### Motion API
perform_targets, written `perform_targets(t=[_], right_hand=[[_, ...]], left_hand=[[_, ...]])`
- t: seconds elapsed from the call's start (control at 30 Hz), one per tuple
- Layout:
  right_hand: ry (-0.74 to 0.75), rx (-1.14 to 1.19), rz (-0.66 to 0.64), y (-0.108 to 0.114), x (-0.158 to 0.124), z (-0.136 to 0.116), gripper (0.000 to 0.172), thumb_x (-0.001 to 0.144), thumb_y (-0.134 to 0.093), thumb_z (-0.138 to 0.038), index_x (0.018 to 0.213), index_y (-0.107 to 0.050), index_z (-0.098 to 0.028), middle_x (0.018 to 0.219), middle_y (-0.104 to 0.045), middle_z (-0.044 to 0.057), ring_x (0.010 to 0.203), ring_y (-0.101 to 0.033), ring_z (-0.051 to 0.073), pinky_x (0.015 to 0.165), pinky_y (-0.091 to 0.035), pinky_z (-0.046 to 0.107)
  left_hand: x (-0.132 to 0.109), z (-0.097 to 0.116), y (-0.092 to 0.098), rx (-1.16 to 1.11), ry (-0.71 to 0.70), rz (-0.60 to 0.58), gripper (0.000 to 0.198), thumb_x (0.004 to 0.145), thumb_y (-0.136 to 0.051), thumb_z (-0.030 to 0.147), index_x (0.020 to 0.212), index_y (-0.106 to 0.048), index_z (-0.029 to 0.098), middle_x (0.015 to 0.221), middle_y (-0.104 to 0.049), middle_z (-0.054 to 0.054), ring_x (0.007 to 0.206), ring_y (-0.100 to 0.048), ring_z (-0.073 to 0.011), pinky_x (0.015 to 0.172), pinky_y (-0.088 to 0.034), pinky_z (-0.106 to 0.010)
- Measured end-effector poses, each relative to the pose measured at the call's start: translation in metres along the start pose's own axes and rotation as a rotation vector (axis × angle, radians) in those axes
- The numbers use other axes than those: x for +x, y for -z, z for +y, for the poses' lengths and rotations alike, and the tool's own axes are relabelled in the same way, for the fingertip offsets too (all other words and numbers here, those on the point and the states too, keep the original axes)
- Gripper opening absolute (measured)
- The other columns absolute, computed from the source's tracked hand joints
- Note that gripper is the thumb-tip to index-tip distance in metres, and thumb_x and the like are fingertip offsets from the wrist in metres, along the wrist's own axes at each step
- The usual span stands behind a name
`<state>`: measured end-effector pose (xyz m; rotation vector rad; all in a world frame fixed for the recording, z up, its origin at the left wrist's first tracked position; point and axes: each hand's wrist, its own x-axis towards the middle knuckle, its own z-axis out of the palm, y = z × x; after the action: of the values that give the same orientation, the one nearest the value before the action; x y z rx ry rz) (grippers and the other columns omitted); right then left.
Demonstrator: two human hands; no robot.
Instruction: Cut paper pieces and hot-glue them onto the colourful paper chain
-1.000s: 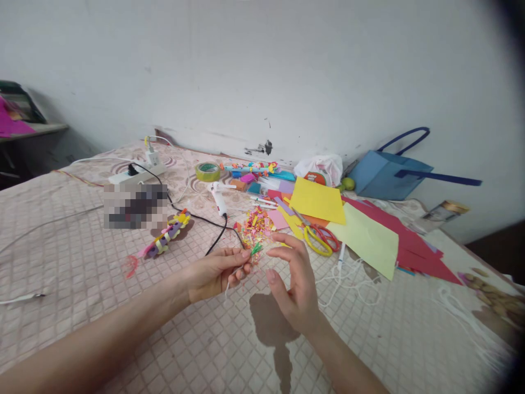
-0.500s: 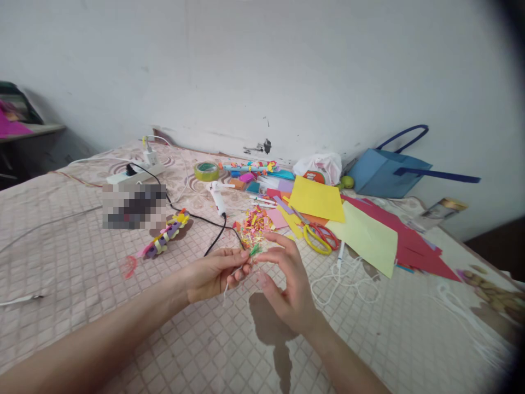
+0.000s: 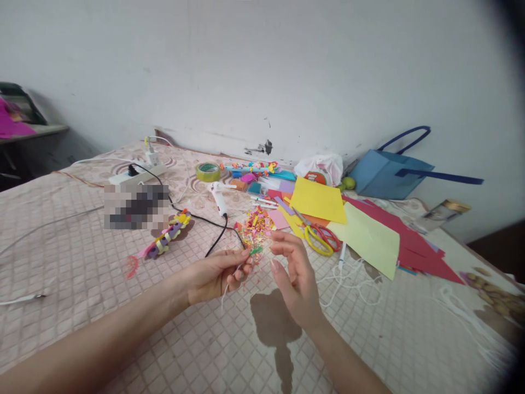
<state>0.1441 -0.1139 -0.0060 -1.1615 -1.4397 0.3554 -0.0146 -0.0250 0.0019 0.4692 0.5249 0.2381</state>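
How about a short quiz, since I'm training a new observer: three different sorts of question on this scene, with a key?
1. What colour is the tuft held by the left hand?
2. True or false: the right hand is holding the scissors.
3. Which of these lies nearest the blue bag?
a) glue gun
b) green fruit
c) tape

Key:
1. Green.
2. False; the right hand is open, with nothing visible in it.
3. b
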Motion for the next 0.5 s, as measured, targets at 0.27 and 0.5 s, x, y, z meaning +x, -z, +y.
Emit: perform_targets(t=[0.27,0.5], right_hand=[[-0.028,0.000,-0.039,-0.0046,-0.0017,0.0045,0.020,0.086,-0.049,-0.022,0.106,-0.054,-0.023,0.122,-0.047,0.009,0.116,-0.045,0.023,0.091,-0.043,0.041],[-0.023,-0.007,-0.056,-0.0046,-0.0032,0.0028,0.010,0.086,-0.050,-0.022,0.094,-0.056,-0.023,0.120,-0.049,0.009,0.119,-0.044,0.025,0.099,-0.037,0.047]], left_hand=[[0.0004,0.0003,-0.0005,0.009,0.016,0.033,0.027,0.091,-0.047,0.017,0.070,-0.060,0.006,0.060,-0.057,-0.001,0.042,-0.050,-0.0004,0.037,-0.039,-0.005],[0.0004,-0.0020,-0.0022,0.082,-0.051,0.045,0.023,0.087,-0.054,0.019,0.069,-0.061,0.007,0.058,-0.060,-0.001,0.041,-0.052,-0.0015,0.036,-0.039,-0.006]])
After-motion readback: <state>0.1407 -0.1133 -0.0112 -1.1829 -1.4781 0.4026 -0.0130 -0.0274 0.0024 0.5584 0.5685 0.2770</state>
